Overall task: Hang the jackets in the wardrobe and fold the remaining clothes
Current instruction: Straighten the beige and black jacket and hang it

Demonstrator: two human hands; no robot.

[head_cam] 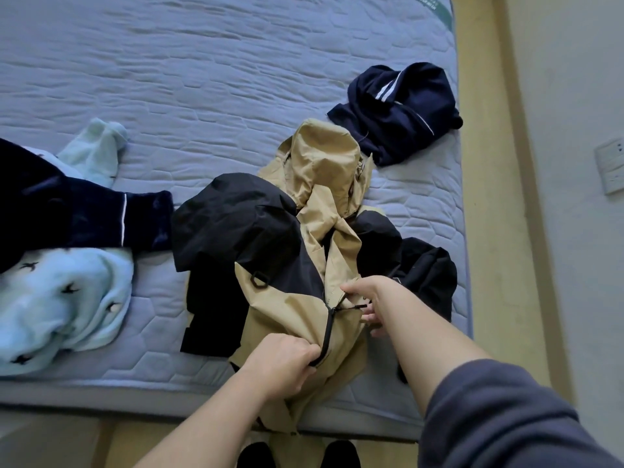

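One tan-and-black jacket (280,312) lay on the mattress (202,79), directly in front of the person and under both hands. Its long axis ran away from the person: the hood (320,163) pointed to the far side and the hem hung over the near edge. The left hand (283,363) gripped the fabric at the low end of the zipper (327,332), fingers curled tight. The right hand (366,297) pinched the jacket front at the zipper's upper end. Three other garments lay apart from it: a navy striped garment (401,109) beyond the hood, and a dark velvet garment (84,217) over a pale blue fleece (67,298) at left.
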